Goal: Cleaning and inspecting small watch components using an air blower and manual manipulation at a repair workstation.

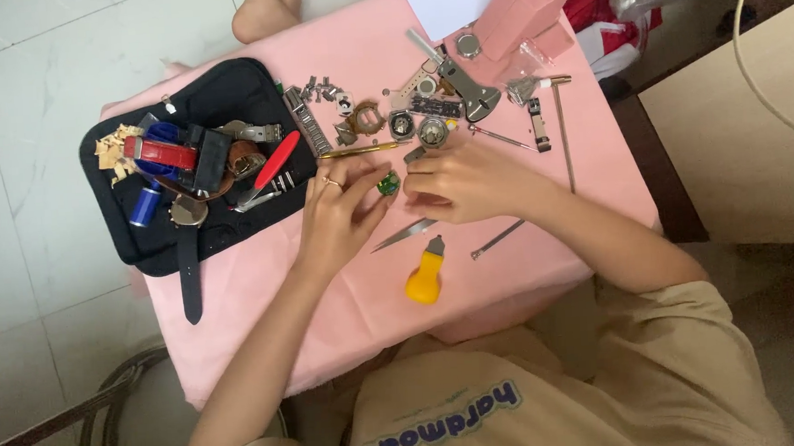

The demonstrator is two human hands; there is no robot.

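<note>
My left hand (341,208) and my right hand (463,178) meet over the middle of a pink cloth-covered table (236,297). Between their fingertips sits a small green round piece (387,184), pinched from both sides. A ring shows on my left hand. Just under the hands lie a pair of metal tweezers (404,234) and a yellow-handled tool (425,274). A thin gold-coloured rod (360,149) lies just beyond my left fingers.
An open black tool case (215,101) at the left holds a red-handled tool (276,161), watch straps and small parts. Watch cases, metal bracelet links and a case wrench (462,86) are scattered at the far side. A pink box (517,9) stands at the back.
</note>
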